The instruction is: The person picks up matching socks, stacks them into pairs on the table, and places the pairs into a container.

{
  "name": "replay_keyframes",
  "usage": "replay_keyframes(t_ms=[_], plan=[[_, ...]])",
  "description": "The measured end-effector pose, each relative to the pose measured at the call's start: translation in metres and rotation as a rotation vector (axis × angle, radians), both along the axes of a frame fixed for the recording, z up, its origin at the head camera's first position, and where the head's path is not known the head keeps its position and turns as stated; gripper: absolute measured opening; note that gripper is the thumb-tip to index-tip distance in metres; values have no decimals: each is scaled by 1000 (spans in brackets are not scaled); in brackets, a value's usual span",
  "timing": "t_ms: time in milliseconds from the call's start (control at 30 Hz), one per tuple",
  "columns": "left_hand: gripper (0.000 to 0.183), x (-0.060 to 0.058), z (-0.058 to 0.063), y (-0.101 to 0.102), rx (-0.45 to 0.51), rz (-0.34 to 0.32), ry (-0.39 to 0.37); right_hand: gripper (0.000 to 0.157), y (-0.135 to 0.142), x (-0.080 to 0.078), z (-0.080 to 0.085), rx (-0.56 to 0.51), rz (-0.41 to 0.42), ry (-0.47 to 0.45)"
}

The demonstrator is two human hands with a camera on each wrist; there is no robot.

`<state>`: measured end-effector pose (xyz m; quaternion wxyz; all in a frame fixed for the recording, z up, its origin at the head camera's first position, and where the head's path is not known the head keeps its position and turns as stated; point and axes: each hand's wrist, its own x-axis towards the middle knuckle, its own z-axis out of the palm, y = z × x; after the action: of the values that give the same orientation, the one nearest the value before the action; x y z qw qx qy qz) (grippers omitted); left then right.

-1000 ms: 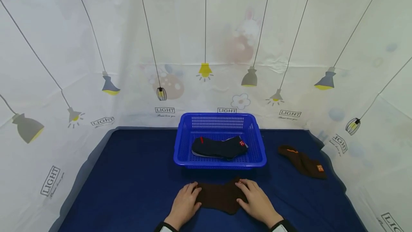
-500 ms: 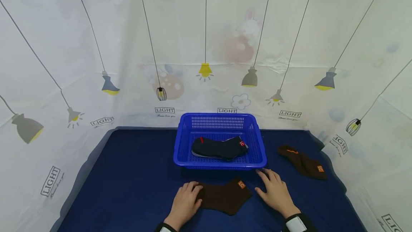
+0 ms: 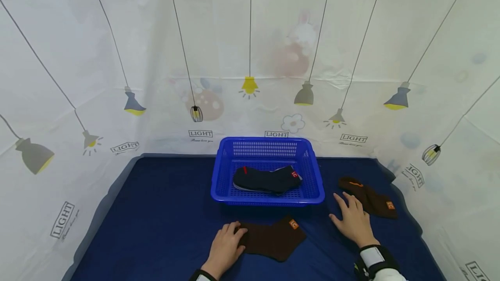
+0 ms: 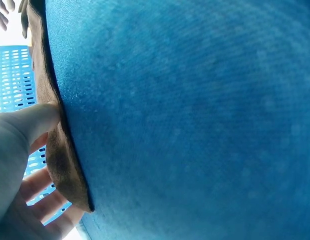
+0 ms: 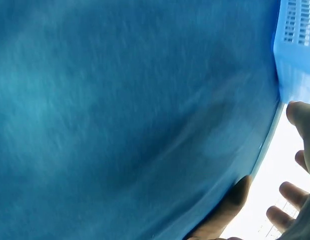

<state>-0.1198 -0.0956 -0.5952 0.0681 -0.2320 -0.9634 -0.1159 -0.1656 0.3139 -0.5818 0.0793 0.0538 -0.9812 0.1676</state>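
Note:
A brown ankle sock (image 3: 269, 240) with an orange label lies flat in front of the blue basket. My left hand (image 3: 224, 246) rests on its left end, fingers relaxed and spread; in the left wrist view, the thumb (image 4: 44, 120) touches the sock's edge. My right hand (image 3: 354, 220) is empty, its fingers loosely spread beside a second brown sock (image 3: 380, 203). That sock lies at the right with its orange label showing, and the right hand overlaps its lower edge in the head view. In the right wrist view, this sock (image 5: 220, 215) appears below the fingers.
A blue plastic basket (image 3: 267, 200) stands at the back middle of the dark blue cloth (image 3: 168, 211). Inside it lie dark socks (image 3: 265, 180) with red marks. A pale curtain (image 3: 250, 34) printed with hanging lamps encloses the back and sides.
My right hand has let go of the near brown sock's labelled end and moved right and away, up to the second sock. The left hand and both socks have stayed put.

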Motion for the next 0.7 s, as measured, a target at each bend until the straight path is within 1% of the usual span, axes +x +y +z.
replay_keyframes(t_ms=[200,367,533,700], plan=[[44,0,0,0,12,8,-3,67,17,-12,-1,-20,-33,-36],[43,-1,-1,0,33,21,-7,68,39,-20,-2,-36,-81,-107],[43,-1,-1,0,38,33,-49,69,58,-27,-5,-79,-126,-190],[44,-2,-1,0,44,31,-36,71,70,-32,-7,-100,-157,-249]])
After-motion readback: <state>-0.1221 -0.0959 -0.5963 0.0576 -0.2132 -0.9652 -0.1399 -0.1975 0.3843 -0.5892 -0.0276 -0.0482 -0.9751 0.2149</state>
